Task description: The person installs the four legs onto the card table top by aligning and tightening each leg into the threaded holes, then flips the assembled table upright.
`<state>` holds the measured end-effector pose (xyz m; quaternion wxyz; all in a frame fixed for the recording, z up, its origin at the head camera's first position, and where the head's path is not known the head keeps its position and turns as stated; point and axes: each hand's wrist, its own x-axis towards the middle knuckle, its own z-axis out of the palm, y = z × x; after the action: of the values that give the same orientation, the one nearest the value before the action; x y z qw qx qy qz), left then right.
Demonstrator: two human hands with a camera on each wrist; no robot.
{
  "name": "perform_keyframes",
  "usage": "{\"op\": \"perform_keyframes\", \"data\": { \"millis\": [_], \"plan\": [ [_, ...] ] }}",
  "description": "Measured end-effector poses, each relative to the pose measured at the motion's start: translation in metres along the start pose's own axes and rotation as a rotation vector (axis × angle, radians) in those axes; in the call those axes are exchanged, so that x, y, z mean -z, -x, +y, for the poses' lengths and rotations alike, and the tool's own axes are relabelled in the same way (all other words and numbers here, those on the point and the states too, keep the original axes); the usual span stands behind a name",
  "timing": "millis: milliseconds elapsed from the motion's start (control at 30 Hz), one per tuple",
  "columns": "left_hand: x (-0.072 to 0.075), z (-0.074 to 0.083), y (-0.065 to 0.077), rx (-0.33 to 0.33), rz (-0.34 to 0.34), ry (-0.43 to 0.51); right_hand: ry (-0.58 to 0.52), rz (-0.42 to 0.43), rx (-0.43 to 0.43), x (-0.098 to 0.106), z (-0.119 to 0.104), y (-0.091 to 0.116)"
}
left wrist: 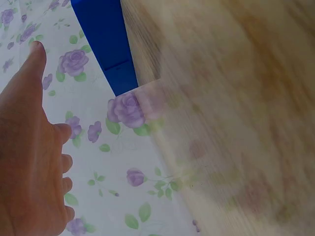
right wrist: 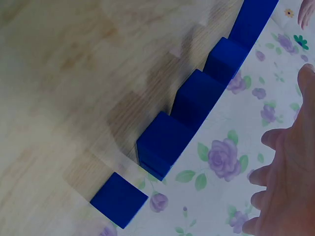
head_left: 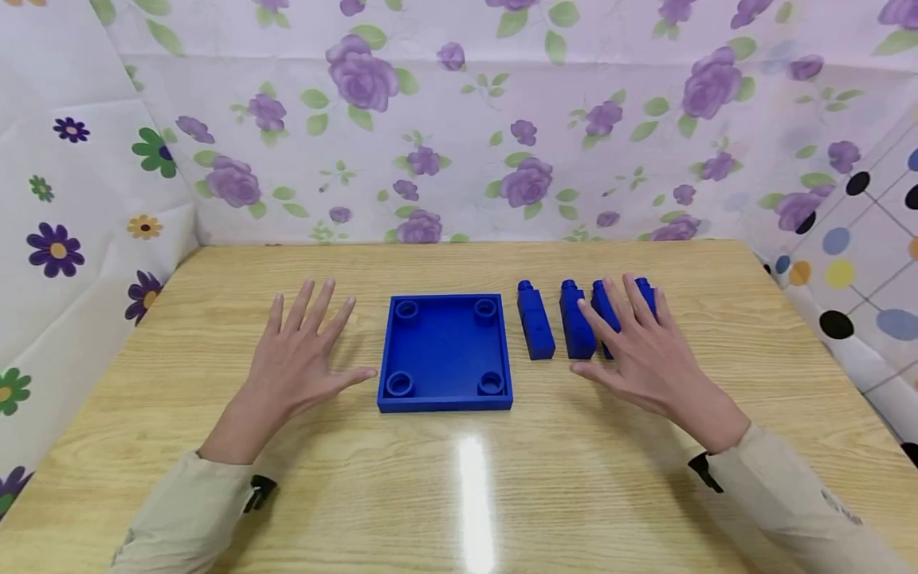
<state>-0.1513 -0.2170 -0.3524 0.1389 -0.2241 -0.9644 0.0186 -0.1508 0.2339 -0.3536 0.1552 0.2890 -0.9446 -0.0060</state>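
Observation:
A square blue panel (head_left: 448,351) lies on the table with its raised rim up and a round socket in each corner. My left hand (head_left: 294,363) is spread palm down to its left, thumb tip close to the rim; in the left wrist view a gap separates that hand from the blue edge (left wrist: 106,39). Right of the panel, several blue square posts (head_left: 535,323) lie in a row, round knobs at their far ends. Over the rightmost posts (right wrist: 165,142) hovers my right hand (head_left: 649,359), fingers spread, partly hiding them. Both hands hold nothing.
The wooden table (head_left: 373,486) runs back to a wall covered with purple-flowered cloth (head_left: 459,159). Patterned cloth also hangs at the left (head_left: 72,319) and at the right (head_left: 861,263). A bright light reflection lies on the near part of the tabletop.

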Motion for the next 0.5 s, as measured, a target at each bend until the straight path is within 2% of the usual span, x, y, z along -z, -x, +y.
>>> {"op": "perform_keyframes", "data": {
  "millis": [367,500],
  "plan": [
    [0.0015,0.001,-0.0056,-0.021,0.035,-0.011,0.032,0.022,0.015,0.0021,0.0047,-0.0023],
    [0.0057,0.0045,-0.0074,-0.005,-0.001,0.049,0.025,-0.023,-0.012,0.006,0.0062,-0.0019]
  ]
}}
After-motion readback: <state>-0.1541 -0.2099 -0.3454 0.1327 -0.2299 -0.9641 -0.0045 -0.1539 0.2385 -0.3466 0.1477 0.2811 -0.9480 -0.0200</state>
